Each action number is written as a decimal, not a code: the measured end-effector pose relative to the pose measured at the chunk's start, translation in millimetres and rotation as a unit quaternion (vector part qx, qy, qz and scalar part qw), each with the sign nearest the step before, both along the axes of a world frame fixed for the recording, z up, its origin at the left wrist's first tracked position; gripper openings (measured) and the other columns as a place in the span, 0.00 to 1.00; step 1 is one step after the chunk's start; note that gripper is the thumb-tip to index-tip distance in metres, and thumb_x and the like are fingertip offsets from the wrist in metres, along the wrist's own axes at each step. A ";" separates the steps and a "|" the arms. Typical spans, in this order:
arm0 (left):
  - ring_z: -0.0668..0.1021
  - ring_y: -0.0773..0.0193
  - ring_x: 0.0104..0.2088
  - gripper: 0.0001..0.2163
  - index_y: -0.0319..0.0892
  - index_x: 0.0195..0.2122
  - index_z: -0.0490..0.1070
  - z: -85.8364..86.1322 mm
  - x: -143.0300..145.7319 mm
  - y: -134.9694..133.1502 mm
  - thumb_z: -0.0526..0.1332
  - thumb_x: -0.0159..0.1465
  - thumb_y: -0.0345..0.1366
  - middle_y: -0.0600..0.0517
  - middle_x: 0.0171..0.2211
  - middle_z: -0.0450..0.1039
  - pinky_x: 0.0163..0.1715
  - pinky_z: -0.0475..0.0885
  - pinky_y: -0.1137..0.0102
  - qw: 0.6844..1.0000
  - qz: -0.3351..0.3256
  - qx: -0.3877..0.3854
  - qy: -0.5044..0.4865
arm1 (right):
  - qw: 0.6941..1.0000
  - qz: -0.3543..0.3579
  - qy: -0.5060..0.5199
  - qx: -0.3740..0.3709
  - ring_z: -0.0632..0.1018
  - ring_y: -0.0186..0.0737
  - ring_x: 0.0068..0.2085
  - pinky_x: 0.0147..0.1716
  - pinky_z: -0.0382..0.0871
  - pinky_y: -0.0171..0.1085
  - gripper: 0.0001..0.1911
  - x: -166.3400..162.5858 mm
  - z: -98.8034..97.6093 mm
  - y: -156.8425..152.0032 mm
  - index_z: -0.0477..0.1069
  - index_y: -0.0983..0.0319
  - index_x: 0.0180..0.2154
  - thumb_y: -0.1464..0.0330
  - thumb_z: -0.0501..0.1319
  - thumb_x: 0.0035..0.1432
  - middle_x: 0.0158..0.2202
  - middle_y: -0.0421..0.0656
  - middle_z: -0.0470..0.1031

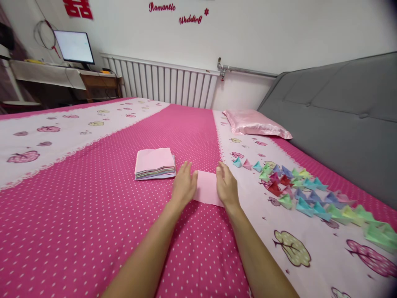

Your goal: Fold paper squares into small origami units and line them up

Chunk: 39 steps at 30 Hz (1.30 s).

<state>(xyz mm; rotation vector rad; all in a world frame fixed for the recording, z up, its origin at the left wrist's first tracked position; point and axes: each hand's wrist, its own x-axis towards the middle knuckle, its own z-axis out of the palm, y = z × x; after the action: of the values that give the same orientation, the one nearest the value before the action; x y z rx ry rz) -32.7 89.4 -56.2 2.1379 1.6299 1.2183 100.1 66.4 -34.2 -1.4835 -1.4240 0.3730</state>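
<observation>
Two bare arms reach out from the bottom of the view, over a pink bed (93,215) with white dots. Far off on the left, a screen (74,46) glows on a desk by the wall.

Next comes a stack of paper (155,164), pink on top with other colors under it. It lies flat on the bed, near the left hand (183,185) but not touching it.

That hand lies flat, palm down, with its fingers (186,169) straight and close together. It rests on the left edge of a pink sheet (207,188).

This sheet lies flat on the bed between both hands, right where the dotted part meets the pale part.

On its right edge rests the right hand (227,186), also palm down. Its fingers (222,167) are straight and close together too. Neither hand pinches anything.

Further right, many small folded shapes (297,188) lie in rows on the pale part, in blue, green, red and pink. Behind them sits a shiny pink pillow (256,123), beside a gray headboard (341,120).
</observation>
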 end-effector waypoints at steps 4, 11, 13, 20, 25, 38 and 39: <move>0.49 0.56 0.61 0.24 0.36 0.57 0.54 -10.9 17.3 -11.4 0.47 0.61 0.40 0.43 0.60 0.49 0.58 0.48 0.59 0.970 -0.134 -0.010 0.202 | 0.995 0.102 -0.014 -0.005 0.51 0.37 0.61 0.58 0.45 0.42 0.30 8.1 -17.1 10.1 0.47 0.63 0.60 0.55 0.39 0.61 0.62 0.47 0.50; 0.51 0.55 0.61 0.27 0.31 0.60 0.48 -32.7 17.4 -10.7 0.44 0.61 0.40 0.39 0.61 0.47 0.58 0.46 0.60 0.932 -0.149 -0.099 0.316 | 0.935 0.211 -0.231 -0.167 0.44 0.39 0.63 0.59 0.34 0.44 0.34 5.1 -54.8 15.4 0.43 0.65 0.61 0.52 0.33 0.60 0.63 0.45 0.43; 0.51 0.54 0.61 0.29 0.30 0.60 0.48 -33.2 16.1 -10.0 0.43 0.61 0.43 0.40 0.60 0.48 0.58 0.45 0.60 0.933 -0.129 -0.110 0.316 | 0.930 0.179 -0.268 -0.179 0.43 0.38 0.63 0.59 0.34 0.43 0.34 6.7 -57.8 16.5 0.41 0.65 0.61 0.52 0.31 0.60 0.63 0.44 0.42; 0.51 0.54 0.61 0.31 0.31 0.59 0.51 -30.0 13.9 -11.0 0.42 0.60 0.50 0.40 0.60 0.48 0.58 0.44 0.61 0.936 -0.113 -0.119 0.312 | 0.927 0.109 -0.291 -0.208 0.42 0.43 0.63 0.59 0.31 0.46 0.35 12.3 -60.0 21.2 0.42 0.65 0.61 0.51 0.32 0.59 0.64 0.46 0.41; 0.49 0.55 0.61 0.33 0.33 0.60 0.48 -32.4 13.4 -9.0 0.41 0.60 0.53 0.41 0.61 0.46 0.58 0.42 0.61 0.934 -0.118 -0.124 0.313 | 0.932 0.048 -0.272 -0.234 0.42 0.44 0.63 0.58 0.29 0.46 0.35 19.8 -63.5 24.2 0.43 0.63 0.61 0.50 0.36 0.58 0.64 0.44 0.41; 0.48 0.53 0.61 0.34 0.33 0.60 0.48 -32.3 11.0 -8.5 0.41 0.59 0.55 0.39 0.61 0.44 0.57 0.45 0.58 0.943 -0.129 -0.124 0.280 | 0.972 -0.097 -0.093 -0.191 0.64 0.57 0.55 0.50 0.54 0.56 0.31 62.8 -54.2 30.9 0.57 0.72 0.54 0.58 0.49 0.54 0.50 0.64 0.65; 0.48 0.53 0.61 0.35 0.33 0.60 0.48 -32.3 10.3 -8.2 0.41 0.59 0.55 0.39 0.61 0.44 0.57 0.45 0.58 0.944 -0.131 -0.125 0.275 | 0.976 -0.091 -0.074 -0.183 0.68 0.56 0.52 0.48 0.58 0.55 0.30 68.0 -52.9 31.1 0.58 0.71 0.53 0.59 0.50 0.53 0.47 0.63 0.69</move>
<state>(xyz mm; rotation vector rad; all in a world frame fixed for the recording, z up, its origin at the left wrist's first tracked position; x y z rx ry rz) -22.4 81.2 -88.5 2.5510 1.4985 0.3257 168.1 97.6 -87.1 -1.9599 -1.3691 0.4336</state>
